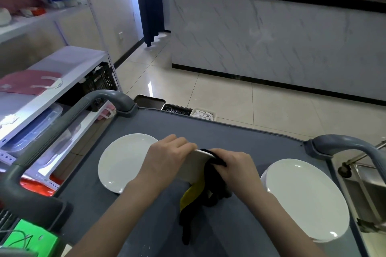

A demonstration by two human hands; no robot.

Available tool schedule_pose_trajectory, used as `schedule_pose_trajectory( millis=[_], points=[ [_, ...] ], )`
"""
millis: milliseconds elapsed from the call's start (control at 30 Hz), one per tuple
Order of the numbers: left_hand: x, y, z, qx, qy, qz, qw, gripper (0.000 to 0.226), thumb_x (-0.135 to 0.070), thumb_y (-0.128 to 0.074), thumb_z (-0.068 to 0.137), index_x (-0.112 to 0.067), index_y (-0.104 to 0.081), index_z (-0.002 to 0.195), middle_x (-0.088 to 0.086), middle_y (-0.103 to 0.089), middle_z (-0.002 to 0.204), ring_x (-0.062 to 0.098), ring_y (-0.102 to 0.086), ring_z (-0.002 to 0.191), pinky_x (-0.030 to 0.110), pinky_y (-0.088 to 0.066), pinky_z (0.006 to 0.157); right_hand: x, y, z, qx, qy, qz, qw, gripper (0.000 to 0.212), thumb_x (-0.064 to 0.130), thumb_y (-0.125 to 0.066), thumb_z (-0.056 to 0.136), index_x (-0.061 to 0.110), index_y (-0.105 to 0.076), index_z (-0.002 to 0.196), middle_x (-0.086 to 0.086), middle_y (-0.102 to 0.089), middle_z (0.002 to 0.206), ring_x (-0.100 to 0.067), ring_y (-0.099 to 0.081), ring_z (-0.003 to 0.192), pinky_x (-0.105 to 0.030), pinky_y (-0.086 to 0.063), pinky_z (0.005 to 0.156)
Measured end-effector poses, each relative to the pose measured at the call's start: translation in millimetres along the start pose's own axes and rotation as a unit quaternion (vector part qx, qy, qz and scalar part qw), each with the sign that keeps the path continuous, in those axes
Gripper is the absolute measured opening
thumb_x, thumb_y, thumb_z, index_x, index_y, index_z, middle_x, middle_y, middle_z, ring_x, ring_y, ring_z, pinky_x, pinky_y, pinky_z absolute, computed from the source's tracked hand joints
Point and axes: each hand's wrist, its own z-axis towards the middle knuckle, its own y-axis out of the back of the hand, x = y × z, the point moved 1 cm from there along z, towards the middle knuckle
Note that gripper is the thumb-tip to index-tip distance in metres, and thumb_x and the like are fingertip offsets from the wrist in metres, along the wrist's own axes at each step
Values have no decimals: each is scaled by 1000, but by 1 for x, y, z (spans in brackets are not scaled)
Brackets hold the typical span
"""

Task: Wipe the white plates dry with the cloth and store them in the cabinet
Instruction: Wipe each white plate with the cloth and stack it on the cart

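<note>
Over the grey cart top [240,133], my left hand [167,158] grips a white plate [194,167] that stands tilted on edge. My right hand [236,167] presses a black and yellow cloth [198,196] against the plate's rim and near face; the cloth's tail hangs down to the cart. A second white plate [123,162] lies flat on the cart to the left. On the right lies a stack of white plates [302,198]. Most of the held plate is hidden behind my hands.
Grey cart handles rise at the left [62,123] and right [351,146]. White shelving [62,73] with bags and boxes stands to the left. A marble-fronted counter [271,37] faces me across the tiled floor. A steel sink [367,190] sits at the right.
</note>
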Motion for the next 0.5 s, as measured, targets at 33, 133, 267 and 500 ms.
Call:
schedule_pose_trajectory(
  millis=[33, 133, 267, 500],
  points=[
    [-3, -1, 1, -10, -3, -8, 1000, 24, 1, -79, 73, -18, -75, 87, -2, -67, 72, 24, -60, 64, 33, -55, 57, 2, -2, -1, -17, 3, 0, 1000, 25, 16, -69, 79, 23, -73, 102, 0, -74, 85, -29, -68, 77, -40, -52, 65],
    [2, -3, -7, -48, 107, -89, 989, 13, -12, -80, 79, -16, -76, 90, -3, -71, 82, 23, -63, 77, 37, -52, 89, 3, -3, -7, -92, -1, 11, 996, 25, 10, -72, 74, 20, -74, 97, 1, -73, 78, -27, -68, 69, -36, -53, 56],
    [19, -4, -35, -33, 415, -212, 884, 21, -44, -60, 91, -29, -66, 104, -1, -66, 101, 14, -65, 87, 35, -51, 83, 3, 1, -20, -152, -11, 33, 988, 23, 14, -66, 81, 21, -73, 102, 6, -72, 78, -17, -67, 65, -30, -52, 53],
    [11, -20, -32, 32, 602, -602, 523, 20, -23, -60, 96, -6, -58, 105, 14, -64, 87, 30, -72, 79, 40, -61, 60, 20, -10, -39, -153, 130, 20, 979, 33, 7, -64, 80, 19, -72, 110, 11, -71, 108, -6, -68, 96, -22, -55, 77]
  ],
)
